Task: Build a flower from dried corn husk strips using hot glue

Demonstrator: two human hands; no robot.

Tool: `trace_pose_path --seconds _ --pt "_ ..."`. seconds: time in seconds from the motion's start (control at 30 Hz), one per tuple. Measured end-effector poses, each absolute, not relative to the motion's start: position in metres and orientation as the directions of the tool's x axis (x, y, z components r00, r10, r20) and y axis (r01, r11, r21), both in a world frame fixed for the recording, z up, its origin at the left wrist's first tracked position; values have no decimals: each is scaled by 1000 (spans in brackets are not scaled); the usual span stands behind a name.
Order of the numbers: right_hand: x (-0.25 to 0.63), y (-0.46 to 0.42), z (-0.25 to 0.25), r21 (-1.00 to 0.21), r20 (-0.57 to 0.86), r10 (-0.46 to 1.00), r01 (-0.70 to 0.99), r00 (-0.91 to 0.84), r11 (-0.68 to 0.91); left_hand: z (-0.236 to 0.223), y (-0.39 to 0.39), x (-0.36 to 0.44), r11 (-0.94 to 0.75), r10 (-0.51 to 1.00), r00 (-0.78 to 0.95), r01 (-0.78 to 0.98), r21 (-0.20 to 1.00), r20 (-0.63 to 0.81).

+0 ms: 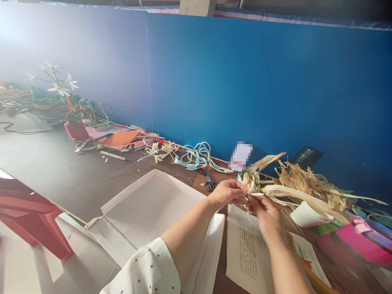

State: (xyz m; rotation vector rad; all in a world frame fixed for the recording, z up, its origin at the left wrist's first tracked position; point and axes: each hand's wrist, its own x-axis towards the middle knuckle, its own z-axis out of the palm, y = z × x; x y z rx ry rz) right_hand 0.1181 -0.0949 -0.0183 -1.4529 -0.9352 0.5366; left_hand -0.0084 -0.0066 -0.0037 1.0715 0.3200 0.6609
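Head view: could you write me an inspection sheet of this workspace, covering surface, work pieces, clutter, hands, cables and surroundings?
Surface: dark brown tabletop, small pale scraps on it.
Work pieces: small pale dried husk piece in hand; loose tan dried husks beyond.
Clutter: open white cardboard box, black-handled scissors, tilted cream cup, printed white page.
Hands: left and right meet, pinching the husk piece.
Cables: thin dark cable, far left.
Surroundings: smooth blue panel behind; red plastic seat at left.

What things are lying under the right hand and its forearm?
Below the right hand lies a printed page; on the other side of the forearm, a white sheet shows partly. What the hand and forearm cover cannot be seen.
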Motion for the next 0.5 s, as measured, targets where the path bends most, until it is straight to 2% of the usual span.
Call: trace_pose_path --seconds 0.3,0.5 --pt "120 -95 -23 -979 121 863 -82 491 184 -4 -6 -8 266 676 733 -331 905 70" --pt "122 -93 -26 -982 138 867 -50 479 184 -2 -10 -8 223 713 697 -328 918 75"
